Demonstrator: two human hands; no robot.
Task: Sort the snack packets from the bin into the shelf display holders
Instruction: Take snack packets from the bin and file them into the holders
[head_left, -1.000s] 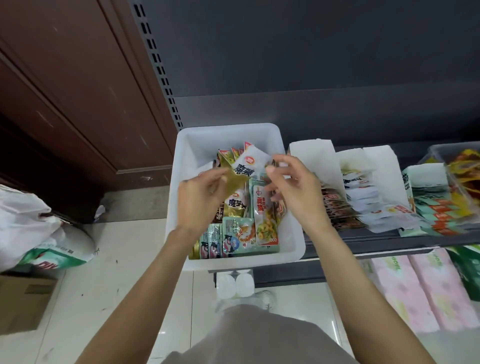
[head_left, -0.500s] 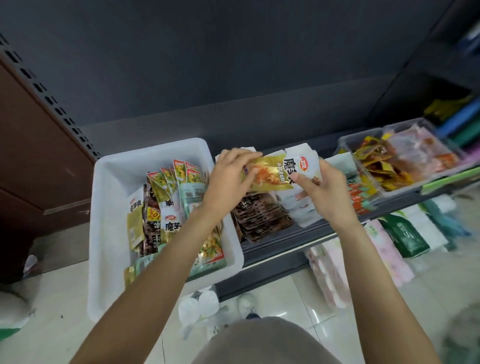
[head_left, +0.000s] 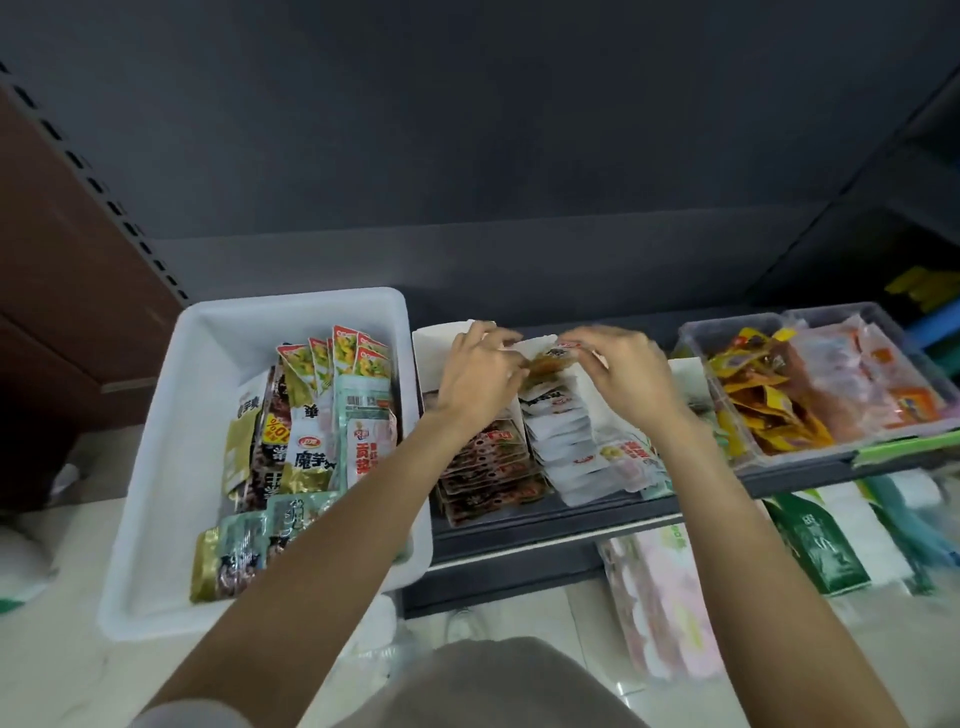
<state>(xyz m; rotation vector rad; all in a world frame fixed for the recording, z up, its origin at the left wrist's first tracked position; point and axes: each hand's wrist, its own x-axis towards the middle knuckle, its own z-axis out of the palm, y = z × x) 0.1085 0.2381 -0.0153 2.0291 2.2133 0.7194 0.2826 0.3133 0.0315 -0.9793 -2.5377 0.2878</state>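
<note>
**Both hands on 1 packet over the white holder**

We see the left hand (head_left: 475, 374) and right hand (head_left: 618, 371) meeting above the white card holder (head_left: 582, 384) on the shelf (head_left: 571, 525). Between them sits 1 snack packet (head_left: 550, 361), orange and white. The left fingers curl onto its left edge, the right fingers pinch its right and top edge. The packet lies directly between the 2 grips, at the back end of the row of white packets (head_left: 563, 441) already stacked in that holder. Motion blur on both hands, so we cannot tell exact finger placement.

Just left of that row, a second holder carries dark red packets (head_left: 483, 467); the left wrist crosses over its back part.

The white bin (head_left: 156, 493) stands left of the shelf holders, touching the shelf edge. Packets (head_left: 322, 415) in it stand upright in rows, green and yellow ones at the back, grey-green ones lying at the front.

Right of the hands, a clear tray (head_left: 696, 338) holds yellow packets (head_left: 763, 400) and pink packets (head_left: 852, 374). Below the shelf, pink wrapped packs (head_left: 670, 603) and green packs (head_left: 815, 551) sit near the floor.
</note>
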